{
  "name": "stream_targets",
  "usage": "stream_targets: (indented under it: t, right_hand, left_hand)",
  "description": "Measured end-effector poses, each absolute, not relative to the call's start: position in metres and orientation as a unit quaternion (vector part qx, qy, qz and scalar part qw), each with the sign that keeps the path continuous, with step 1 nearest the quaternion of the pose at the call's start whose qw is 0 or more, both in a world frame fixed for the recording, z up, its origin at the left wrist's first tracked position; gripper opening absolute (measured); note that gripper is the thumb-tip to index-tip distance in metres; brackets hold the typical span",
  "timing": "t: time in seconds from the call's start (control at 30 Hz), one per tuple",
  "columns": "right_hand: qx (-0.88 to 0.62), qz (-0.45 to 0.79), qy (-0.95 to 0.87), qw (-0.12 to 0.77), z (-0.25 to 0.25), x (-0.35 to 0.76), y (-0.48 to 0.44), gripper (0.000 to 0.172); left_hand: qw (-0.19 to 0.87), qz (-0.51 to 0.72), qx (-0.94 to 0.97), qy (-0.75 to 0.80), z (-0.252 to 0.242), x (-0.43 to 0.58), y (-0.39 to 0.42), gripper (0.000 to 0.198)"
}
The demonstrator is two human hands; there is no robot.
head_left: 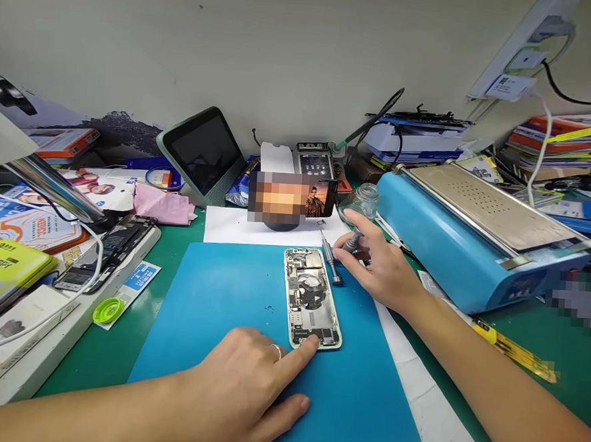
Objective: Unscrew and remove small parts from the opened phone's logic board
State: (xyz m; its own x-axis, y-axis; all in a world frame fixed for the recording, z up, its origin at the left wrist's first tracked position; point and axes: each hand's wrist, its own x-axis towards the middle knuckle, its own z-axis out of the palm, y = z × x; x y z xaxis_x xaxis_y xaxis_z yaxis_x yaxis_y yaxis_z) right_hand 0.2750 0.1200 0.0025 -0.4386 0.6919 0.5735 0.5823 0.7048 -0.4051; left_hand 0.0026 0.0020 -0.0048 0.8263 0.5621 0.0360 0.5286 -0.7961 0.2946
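Gripping a half-hidden tool (357,238), the right hand (380,261) curls; the pointing, empty left hand (249,368) overlaps a phone (313,295).

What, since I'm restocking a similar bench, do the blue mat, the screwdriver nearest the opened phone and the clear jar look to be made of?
Blue mat: probably silicone or rubber, matte; its surface is dull and even.
Screwdriver: likely metal, grey with a satin sheen; pale highlights show on it.
Jar: glass or clear plastic, glossy; see-through walls with bright reflections fit either.
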Motion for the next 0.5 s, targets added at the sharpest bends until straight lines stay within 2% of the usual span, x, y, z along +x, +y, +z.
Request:
stream_targets:
  t: [0.1, 0.23, 0.37, 0.5]
  right_hand:
    - [-0.356, 0.084, -0.832, 0.417, 0.012, 0.264, 0.110, 0.072]
    - [-0.300, 0.171, -0.805, 0.482, 0.020, 0.244, 0.087, 0.073]
    - [-0.256, 0.215, -0.803, 0.494, 0.010, 0.235, 0.071, 0.068]
    - [-0.280, 0.255, -0.775, 0.505, 0.001, 0.235, 0.067, 0.066]
  left_hand:
    - [0.137, 0.055, 0.946, 0.289, -0.004, 0.003, 0.003, 0.055]
    - [0.142, 0.036, 0.947, 0.286, -0.002, 0.005, 0.005, 0.055]
    - [0.149, 0.041, 0.946, 0.284, -0.003, 0.004, 0.004, 0.054]
    - [0.158, 0.050, 0.945, 0.283, -0.003, 0.002, 0.003, 0.051]
